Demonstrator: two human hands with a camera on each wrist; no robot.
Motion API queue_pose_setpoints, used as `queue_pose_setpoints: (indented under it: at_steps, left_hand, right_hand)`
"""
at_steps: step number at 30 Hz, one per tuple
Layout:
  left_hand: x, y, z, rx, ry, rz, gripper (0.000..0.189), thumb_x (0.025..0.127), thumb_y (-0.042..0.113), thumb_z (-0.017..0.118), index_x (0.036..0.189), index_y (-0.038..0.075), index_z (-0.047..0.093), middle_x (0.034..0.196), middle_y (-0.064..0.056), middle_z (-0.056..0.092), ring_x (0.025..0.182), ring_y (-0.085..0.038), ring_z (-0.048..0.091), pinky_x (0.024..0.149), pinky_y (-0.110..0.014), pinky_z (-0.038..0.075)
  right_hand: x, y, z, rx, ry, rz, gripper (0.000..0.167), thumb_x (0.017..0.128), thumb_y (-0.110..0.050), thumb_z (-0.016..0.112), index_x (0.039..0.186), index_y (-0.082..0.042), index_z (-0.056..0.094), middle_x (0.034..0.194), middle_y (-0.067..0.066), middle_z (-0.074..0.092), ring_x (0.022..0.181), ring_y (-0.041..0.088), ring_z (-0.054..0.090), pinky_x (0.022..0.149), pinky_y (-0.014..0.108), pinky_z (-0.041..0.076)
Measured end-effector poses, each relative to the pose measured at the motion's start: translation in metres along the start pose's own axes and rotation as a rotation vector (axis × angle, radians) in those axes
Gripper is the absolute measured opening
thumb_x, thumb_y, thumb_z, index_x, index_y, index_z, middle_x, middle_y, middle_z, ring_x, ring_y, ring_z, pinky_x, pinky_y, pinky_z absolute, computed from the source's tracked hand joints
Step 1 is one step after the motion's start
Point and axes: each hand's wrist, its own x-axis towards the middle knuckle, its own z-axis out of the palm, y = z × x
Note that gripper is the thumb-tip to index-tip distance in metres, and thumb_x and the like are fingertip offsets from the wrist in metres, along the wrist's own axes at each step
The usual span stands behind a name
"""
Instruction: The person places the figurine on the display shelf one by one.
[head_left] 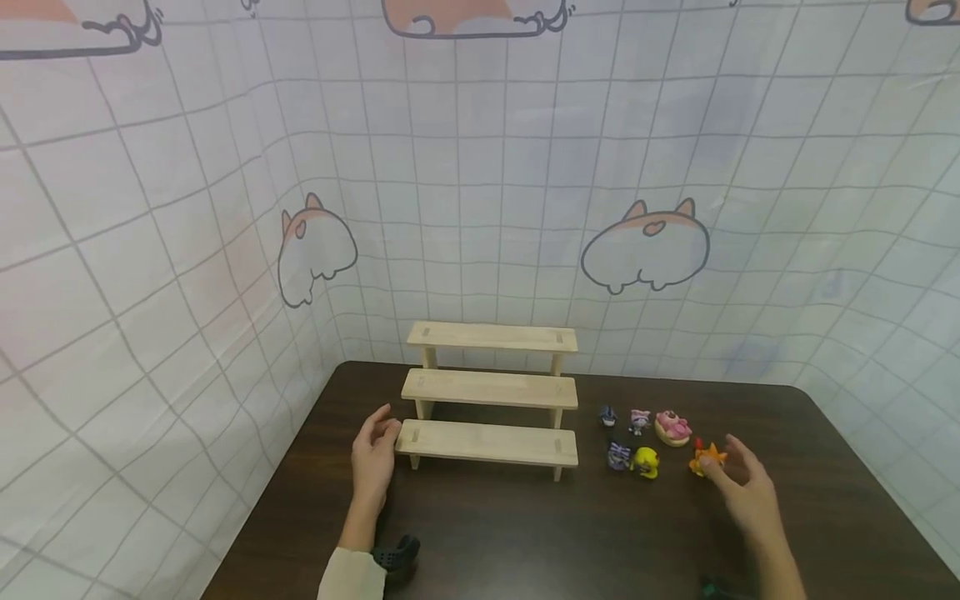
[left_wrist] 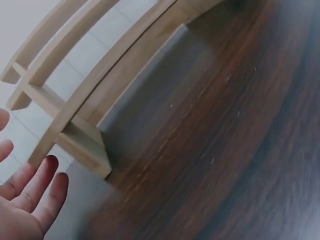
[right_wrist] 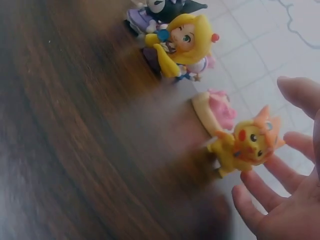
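A pale wooden three-step display stand (head_left: 487, 388) stands on the dark table. At the left end of its lowest step is my left hand (head_left: 372, 465), fingers loosely extended; the left wrist view shows fingertips (left_wrist: 51, 162) at that step's end. My right hand (head_left: 752, 497) reaches around a small yellow figurine with a spiky orange hood (right_wrist: 242, 145), which stands on the table. Thumb and fingers are spread apart beside it, and the right wrist view shows the thumb off the figurine. Whether a fingertip touches it, I cannot tell.
Left of the hooded figurine stand a yellow-haired figurine (head_left: 646, 462), a purple and black one (head_left: 618, 456), a pink one on a tan base (head_left: 672, 427), a pink and white one (head_left: 639, 422) and a dark blue one (head_left: 608, 416). A patterned white curtain (head_left: 480, 208) surrounds the table.
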Motion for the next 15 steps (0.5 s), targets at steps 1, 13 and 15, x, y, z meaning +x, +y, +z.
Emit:
queue_pose_setpoints:
  at_steps: [1,13,15]
  left_hand:
    - [0.0,-0.002,0.002,-0.018,0.007,-0.015,0.041,0.105,0.027,0.057,0.146,0.02,0.056,0.125,-0.01,0.064,0.113,-0.017,0.057,0.085,-0.014,0.046]
    - [-0.003,-0.003,0.009,-0.155,-0.022,-0.083,0.043,0.104,0.017,0.056,0.146,0.005,0.055,0.125,-0.019,0.064,0.091,-0.01,0.062,0.072,-0.026,0.055]
    - [-0.002,-0.003,0.009,-0.18,-0.021,-0.092,0.042,0.104,0.014,0.056,0.145,0.003,0.055,0.126,-0.021,0.063,0.087,-0.01,0.063,0.07,-0.028,0.056]
  right_hand:
    - [0.001,0.001,0.001,0.006,0.005,0.01,0.083,0.101,-0.045,0.06,0.164,-0.008,0.019,0.161,0.028,0.031,0.137,0.04,0.039,0.095,0.041,0.044]
    - [0.009,0.011,0.013,0.121,0.035,0.108,0.078,0.099,-0.042,0.065,0.162,-0.012,0.029,0.165,0.025,0.027,0.131,0.027,0.042,0.08,0.012,0.039]
    - [0.011,0.012,0.013,0.136,0.043,0.111,0.076,0.099,-0.04,0.067,0.161,-0.012,0.032,0.165,0.025,0.027,0.13,0.025,0.042,0.082,0.014,0.039]
